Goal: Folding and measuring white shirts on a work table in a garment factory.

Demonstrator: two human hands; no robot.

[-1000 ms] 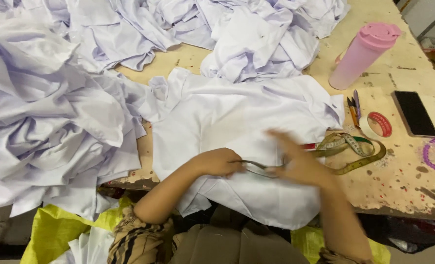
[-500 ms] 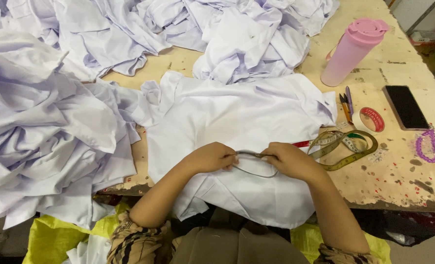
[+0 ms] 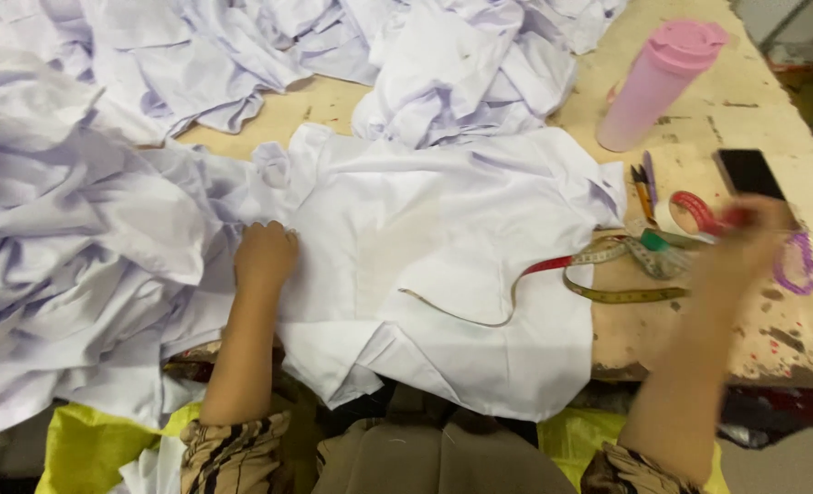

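Head view: a white shirt (image 3: pixel 443 247) lies spread on the counter (image 3: pixel 791 329) — soft, light, best taken by its edges. The left hand (image 3: pixel 265 256) rests closed-knuckled on the shirt's left side; the right hand (image 3: pixel 745 242), blurred beyond the shirt's right edge beside the measuring tape (image 3: pixel 608 274) — grip unclear.

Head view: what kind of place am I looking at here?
Probably a garment workshop: heaps of white shirts cover a worn wooden table, with a measuring tape lying beside the spread shirt.
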